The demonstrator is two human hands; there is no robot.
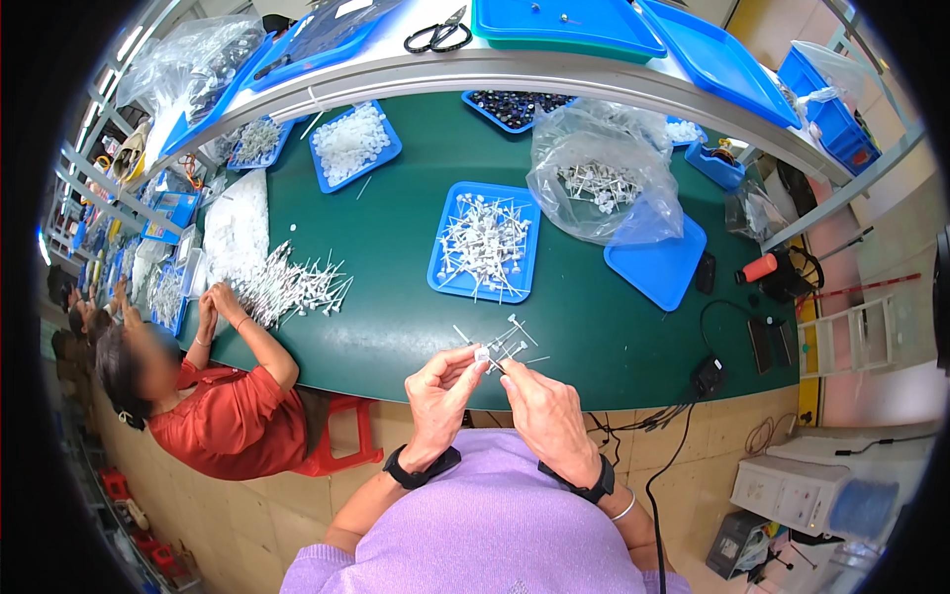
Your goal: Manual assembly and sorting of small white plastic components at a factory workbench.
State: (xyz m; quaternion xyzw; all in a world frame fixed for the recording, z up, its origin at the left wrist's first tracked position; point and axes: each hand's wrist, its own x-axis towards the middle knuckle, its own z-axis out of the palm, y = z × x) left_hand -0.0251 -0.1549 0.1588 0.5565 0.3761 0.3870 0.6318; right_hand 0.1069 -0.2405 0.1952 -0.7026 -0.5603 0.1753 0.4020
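At the near edge of the green table, my left hand (441, 398) is closed in a pinch around a small white-headed pin with a thin stem (482, 353). My right hand (546, 408) meets it from the other side, its thumb and finger pinched at the slim stem; whether it grips a second small part is too small to tell. Several loose white-headed pins (515, 345) lie on the table just beyond my fingertips. Farther out, a blue tray (433, 269) holds a heap of similar pins (485, 243).
Left of me, a person in red (233, 421) handles parts beside a pin pile (297, 285). A plastic bag of pins (599, 188) partly covers a blue tray (663, 262). White caps (351, 144) fill another tray. Scissors (438, 36) lie on the overhead shelf (554, 71). Cables (658, 465) hang at right.
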